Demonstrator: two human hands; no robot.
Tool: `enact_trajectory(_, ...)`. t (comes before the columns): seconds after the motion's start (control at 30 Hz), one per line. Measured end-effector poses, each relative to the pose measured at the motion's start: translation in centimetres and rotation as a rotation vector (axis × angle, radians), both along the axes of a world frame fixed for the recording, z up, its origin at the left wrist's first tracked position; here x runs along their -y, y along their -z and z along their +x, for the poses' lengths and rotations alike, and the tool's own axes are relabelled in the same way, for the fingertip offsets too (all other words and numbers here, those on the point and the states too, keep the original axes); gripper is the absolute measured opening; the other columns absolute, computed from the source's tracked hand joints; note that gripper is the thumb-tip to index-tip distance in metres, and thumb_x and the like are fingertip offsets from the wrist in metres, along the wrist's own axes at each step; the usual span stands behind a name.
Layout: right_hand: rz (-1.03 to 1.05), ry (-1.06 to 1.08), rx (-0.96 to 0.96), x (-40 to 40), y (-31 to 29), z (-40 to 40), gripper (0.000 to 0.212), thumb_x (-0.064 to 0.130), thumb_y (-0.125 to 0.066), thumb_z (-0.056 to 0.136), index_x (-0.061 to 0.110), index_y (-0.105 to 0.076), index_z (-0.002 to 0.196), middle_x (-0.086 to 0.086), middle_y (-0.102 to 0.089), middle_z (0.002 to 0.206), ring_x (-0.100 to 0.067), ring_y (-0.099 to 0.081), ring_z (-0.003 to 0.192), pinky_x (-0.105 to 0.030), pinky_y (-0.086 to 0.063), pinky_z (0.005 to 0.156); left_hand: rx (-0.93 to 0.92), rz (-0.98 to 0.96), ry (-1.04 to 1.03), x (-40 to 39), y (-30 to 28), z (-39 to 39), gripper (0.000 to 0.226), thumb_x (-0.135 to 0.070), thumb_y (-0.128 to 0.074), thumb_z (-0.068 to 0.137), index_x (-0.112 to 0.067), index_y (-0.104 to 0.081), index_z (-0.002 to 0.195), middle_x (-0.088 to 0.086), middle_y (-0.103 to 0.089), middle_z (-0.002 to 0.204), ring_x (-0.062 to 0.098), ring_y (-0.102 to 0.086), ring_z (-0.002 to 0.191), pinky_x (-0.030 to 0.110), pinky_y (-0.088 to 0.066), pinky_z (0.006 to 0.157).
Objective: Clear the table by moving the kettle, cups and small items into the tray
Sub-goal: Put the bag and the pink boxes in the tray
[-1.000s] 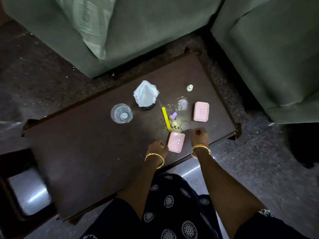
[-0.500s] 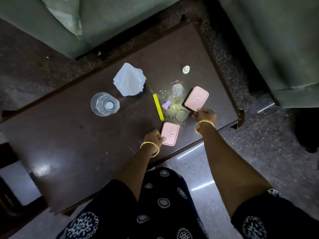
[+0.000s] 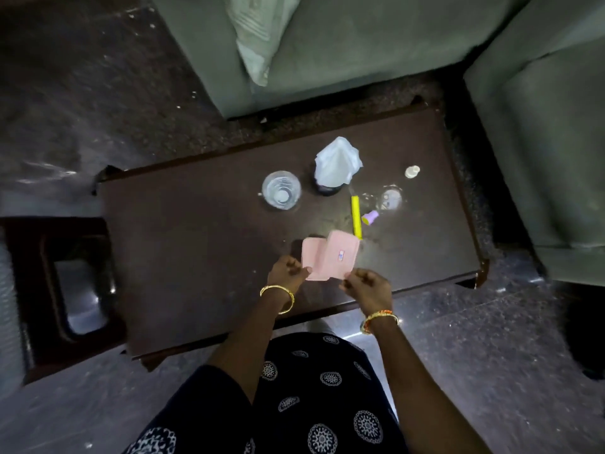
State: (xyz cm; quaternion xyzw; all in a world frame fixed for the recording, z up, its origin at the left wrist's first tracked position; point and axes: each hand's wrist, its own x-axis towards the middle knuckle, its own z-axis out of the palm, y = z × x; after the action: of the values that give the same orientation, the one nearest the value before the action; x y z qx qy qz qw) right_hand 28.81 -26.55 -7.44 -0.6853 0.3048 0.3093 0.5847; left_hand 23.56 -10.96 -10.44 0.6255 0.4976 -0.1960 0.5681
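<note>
Two flat pink cases point(image 3: 329, 257), judged light, stiff and smooth, are pinched together by their near edges between the left hand point(image 3: 288, 273) and right hand point(image 3: 368, 286) just above the table point(image 3: 196, 257), the glass cup point(image 3: 281, 190) standing beyond.

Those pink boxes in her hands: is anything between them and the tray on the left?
Nothing visible: the table is bare between the pink boxes and the tray. The glass stands farther back.
</note>
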Motion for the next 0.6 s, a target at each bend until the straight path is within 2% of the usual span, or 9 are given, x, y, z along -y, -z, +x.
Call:
enact_trajectory(0.07, -0.017, -0.112, 0.015, -2.3, -0.7, -1.8, 0.008, -0.010, -0.061, 0.081, -0.002, -0.063, 0.081, -0.009, -0.063, 0.066, -0.006, -0.059, 0.040, -0.018, -0.055, 0.052, 0.053, -0.034, -0.088, -1.7, -0.9, -2.4, 0.025, -0.006, -0.074, 0.073, -0.018, -0.055, 0.083, 0.013, -0.065, 0.097, 0.024, -0.061, 0.086, 0.052, -0.053, 0.088)
enact_trajectory(0.13, -0.014, -0.208, 0.023, -4.5, -1.3, -2.7, 0.007, -0.010, -0.061, 0.081, -0.003, -0.062, 0.084, -0.011, -0.063, 0.068, -0.008, -0.060, 0.042, -0.022, -0.057, 0.055, 0.089, -0.064, -0.147, -3.4, -1.5, -4.5, 0.041, -0.003, -0.072, 0.076, -0.009, -0.057, 0.113, 0.016, -0.063, 0.117, 0.029, -0.062, 0.102, 0.051, -0.054, 0.088)
enact_trajectory(0.2, 0.015, -0.312, 0.013, -7.1, -2.1, -3.6, 0.009, -0.010, -0.060, 0.082, -0.002, -0.061, 0.082, -0.011, -0.063, 0.065, -0.006, -0.062, 0.042, -0.019, -0.057, 0.053, 0.126, -0.105, -0.227, -5.5, -2.2, -6.9, 0.057, 0.001, -0.068, 0.078, -0.007, -0.049, 0.131, 0.015, -0.060, 0.120, 0.029, -0.059, 0.105, 0.042, -0.058, 0.081)
enact_trajectory(0.3, 0.024, -0.508, 0.008, -11.4, -3.2, -4.8, 0.012, -0.009, -0.061, 0.082, 0.003, -0.059, 0.078, -0.011, -0.062, 0.067, -0.004, -0.062, 0.043, -0.017, -0.056, 0.050, 0.197, -0.140, -0.346, -9.0, -3.1, -10.5, 0.057, 0.004, -0.065, 0.080, -0.005, -0.048, 0.133, 0.014, -0.063, 0.113, 0.020, -0.057, 0.095, 0.020, -0.057, 0.064)
enact_trajectory(0.43, 0.033, -0.756, 0.021, -19.0, -4.7, -7.6, 0.013, -0.006, -0.068, 0.077, 0.002, -0.057, 0.077, -0.013, -0.062, 0.067, -0.005, -0.061, 0.041, -0.017, -0.055, 0.046, 0.270, -0.097, -0.475, -14.8, -4.7, -15.4, 0.052, 0.008, -0.061, 0.081, -0.003, -0.050, 0.130, 0.021, -0.061, 0.123, 0.017, -0.056, 0.098, 0.018, -0.056, 0.069)
enact_trajectory(0.53, 0.011, -0.896, 0.026, -24.3, -5.6, -10.1, 0.015, -0.001, -0.070, 0.077, 0.005, -0.056, 0.080, -0.013, -0.063, 0.070, -0.006, -0.062, 0.043, -0.017, -0.054, 0.046, 0.318, -0.063, -0.552, -19.1, -5.7, -18.3, 0.050, 0.011, -0.059, 0.082, 0.002, -0.049, 0.130, 0.024, -0.058, 0.124, 0.016, -0.053, 0.100, 0.007, -0.052, 0.058)
enact_trajectory(0.6, -0.007, -1.024, 0.060, -28.4, -6.0, -12.0, 0.018, 0.004, -0.071, 0.078, 0.011, -0.055, 0.076, -0.016, -0.063, 0.077, -0.012, -0.062, 0.054, -0.022, -0.056, 0.054, 0.335, -0.039, -0.582, -22.4, -6.2, -20.8, 0.050, 0.011, -0.056, 0.084, 0.003, -0.046, 0.132, 0.026, -0.055, 0.128, 0.016, -0.050, 0.102, 0.006, -0.052, 0.059)
